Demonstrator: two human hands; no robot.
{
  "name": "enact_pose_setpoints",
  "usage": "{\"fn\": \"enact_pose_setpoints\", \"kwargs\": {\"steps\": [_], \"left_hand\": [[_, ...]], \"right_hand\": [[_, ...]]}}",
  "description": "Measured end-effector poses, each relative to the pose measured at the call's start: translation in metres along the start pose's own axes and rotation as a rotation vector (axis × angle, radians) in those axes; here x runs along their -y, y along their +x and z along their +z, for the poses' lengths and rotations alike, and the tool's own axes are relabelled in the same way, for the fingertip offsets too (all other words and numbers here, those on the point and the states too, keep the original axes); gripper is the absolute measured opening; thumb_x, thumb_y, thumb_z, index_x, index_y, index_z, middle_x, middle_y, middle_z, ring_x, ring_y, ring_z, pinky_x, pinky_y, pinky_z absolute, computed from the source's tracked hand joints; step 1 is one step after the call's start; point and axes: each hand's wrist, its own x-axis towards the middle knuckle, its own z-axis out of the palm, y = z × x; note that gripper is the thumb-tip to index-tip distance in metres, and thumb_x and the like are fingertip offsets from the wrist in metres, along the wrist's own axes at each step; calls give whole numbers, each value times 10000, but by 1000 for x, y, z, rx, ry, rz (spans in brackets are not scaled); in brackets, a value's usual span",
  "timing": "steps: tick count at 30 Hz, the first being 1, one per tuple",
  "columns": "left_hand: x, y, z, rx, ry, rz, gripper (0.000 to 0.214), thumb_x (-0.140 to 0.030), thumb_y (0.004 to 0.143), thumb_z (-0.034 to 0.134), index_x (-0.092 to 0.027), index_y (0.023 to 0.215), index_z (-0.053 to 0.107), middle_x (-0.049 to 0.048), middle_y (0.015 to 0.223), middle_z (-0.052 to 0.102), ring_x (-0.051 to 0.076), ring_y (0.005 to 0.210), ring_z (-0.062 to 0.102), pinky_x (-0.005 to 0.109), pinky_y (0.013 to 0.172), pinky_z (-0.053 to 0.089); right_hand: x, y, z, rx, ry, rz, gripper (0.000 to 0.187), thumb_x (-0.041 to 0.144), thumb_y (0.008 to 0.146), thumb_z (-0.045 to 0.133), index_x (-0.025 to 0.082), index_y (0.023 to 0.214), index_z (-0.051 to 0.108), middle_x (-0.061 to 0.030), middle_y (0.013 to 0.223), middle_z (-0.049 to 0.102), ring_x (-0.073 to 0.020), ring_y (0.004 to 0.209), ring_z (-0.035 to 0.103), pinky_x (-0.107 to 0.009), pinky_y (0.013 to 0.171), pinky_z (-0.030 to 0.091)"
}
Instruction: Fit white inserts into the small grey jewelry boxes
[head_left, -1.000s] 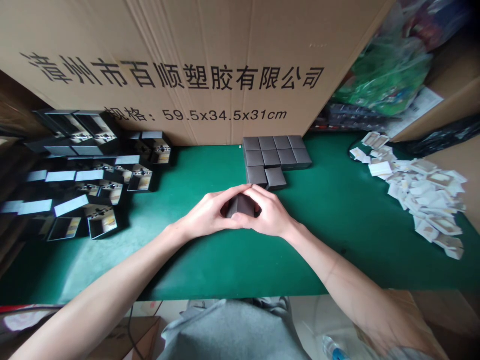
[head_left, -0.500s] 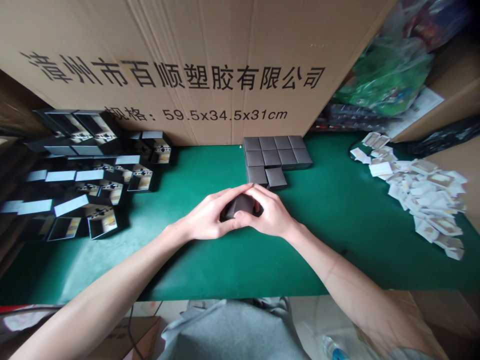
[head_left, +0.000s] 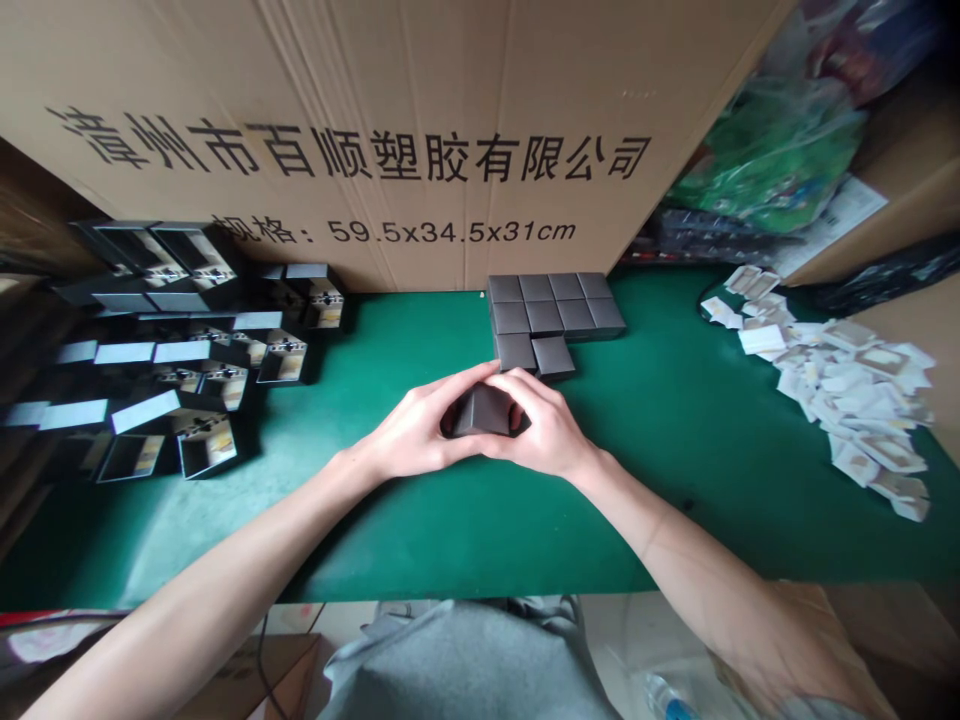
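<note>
Between my two hands is a small dark brown box, its lid side facing up. My left hand wraps its left side, with the thumb along the near edge. My right hand curls round the right side, and the fingertips of both hands meet near the far edge. Parts of the box are hidden by the fingers. Just beyond my hands, several closed boxes of the same dark colour sit packed in rows on the green table.
Several open black boxes with pale linings stand at the left. A heap of white inserts lies at the right. A big printed cardboard carton walls off the back. Plastic bags lie at the back right.
The box has tilted slightly, so more of its top shows. My right thumb has slid off its top down to the near edge. The other boxes stay in place.
</note>
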Motion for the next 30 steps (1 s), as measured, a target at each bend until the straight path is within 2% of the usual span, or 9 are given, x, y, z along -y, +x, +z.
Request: {"fn": "enact_pose_setpoints", "kwargs": {"steps": [3, 7, 9, 11, 14, 18, 23, 26, 30], "left_hand": [[2, 0, 0, 6, -30, 9, 871, -581, 828, 720, -192, 1538, 396, 132, 1444, 590, 283, 1241, 639, 345, 1053, 522], [4, -1, 0, -12, -33, 28, 883, -556, 834, 727, -222, 1561, 353, 138, 1459, 571, 295, 1253, 622, 353, 1017, 535], [3, -1, 0, -17, -35, -2, 881, -548, 848, 717, -217, 1569, 335, 141, 1392, 621, 270, 1126, 681, 320, 902, 573], [1, 0, -1, 3, -66, -66, 843, -522, 892, 677, -208, 1579, 303, 110, 1223, 709, 181, 842, 717, 248, 705, 571], [-3, 1, -1, 33, -119, -118, 715, -447, 969, 590, -201, 1573, 298, 45, 1062, 744, 81, 590, 618, 187, 565, 504], [-4, 2, 0, 41, -76, -80, 544, -364, 1008, 521, -187, 1510, 411, 25, 1047, 740, 64, 614, 608, 179, 629, 507], [0, 0, 1, 38, -9, -42, 450, -354, 1009, 506, -186, 1426, 523, 13, 961, 746, 75, 609, 607, 197, 630, 508], [2, -1, 2, 30, 3, -22, 402, -348, 1010, 506, -185, 1370, 574, 27, 979, 748, 80, 608, 612, 211, 640, 518], [2, -1, 2, 20, 28, -7, 353, -335, 1015, 500, -188, 1319, 603, 61, 1115, 730, 90, 665, 634, 238, 696, 545]], "right_hand": [[1, 0, 0, -25, -18, -43, 560, 577, 828, 731, 218, 1234, 590, -81, 1070, 693, -214, 921, 691, -351, 775, 617], [5, 1, -1, -169, -97, -113, 484, 533, 846, 731, 223, 1201, 622, -70, 1030, 729, -178, 780, 703, -323, 720, 632], [6, 3, -3, -246, -143, -163, 474, 514, 840, 744, 217, 1192, 632, -78, 1017, 737, -171, 728, 693, -315, 681, 629], [6, 4, -7, -325, -164, -188, 476, 494, 834, 758, 213, 1198, 634, -81, 999, 738, -168, 703, 679, -306, 626, 615], [1, 6, -15, -441, -173, -135, 478, 466, 845, 752, 221, 1233, 618, -75, 991, 722, -155, 666, 642, -289, 534, 570], [-14, 11, -28, -521, -244, -21, 497, 442, 871, 717, 218, 1292, 576, -112, 1132, 667, -175, 752, 649, -291, 520, 549], [-35, 15, -56, -674, -481, 61, 453, 463, 921, 601, 179, 1273, 576, -152, 1131, 639, -251, 923, 661, -375, 673, 584], [-48, 15, -76, -653, -552, 36, 403, 447, 904, 589, 168, 1193, 618, -136, 1056, 663, -270, 945, 669, -411, 767, 584], [-62, 10, -98, -484, -617, -41, 345, 401, 853, 622, 181, 1117, 656, -114, 1029, 696, -271, 934, 679, -409, 823, 578]]}}
